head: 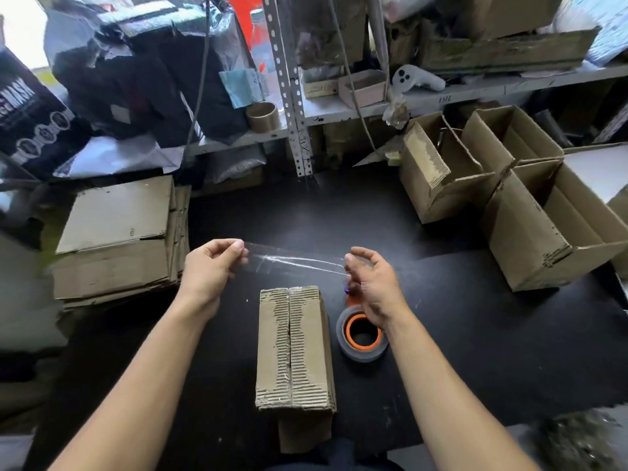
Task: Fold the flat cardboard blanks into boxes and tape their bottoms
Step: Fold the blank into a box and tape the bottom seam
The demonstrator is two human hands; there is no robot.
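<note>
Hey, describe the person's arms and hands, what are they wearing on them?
Nothing visible: both forearms are bare as far up as the frame shows, with no sleeves. The left hand and right hand have no gloves, rings, watch or wristbands.

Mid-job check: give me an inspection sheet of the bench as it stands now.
Surface: black table, partly bare.
Job's things: folded box lies centre, bottom flaps closed, seam up; clear tape strip stretched above its far end; tape roll right of it; flat blanks stacked left; three open boxes right.
Clutter: bags and cartons on shelf; white handheld device.
Grippers: left hand and right hand pinch the strip's ends.
Cables: dark cable hangs at left shelf; cord by upright.
Surroundings: crowded storage shelving.
</note>
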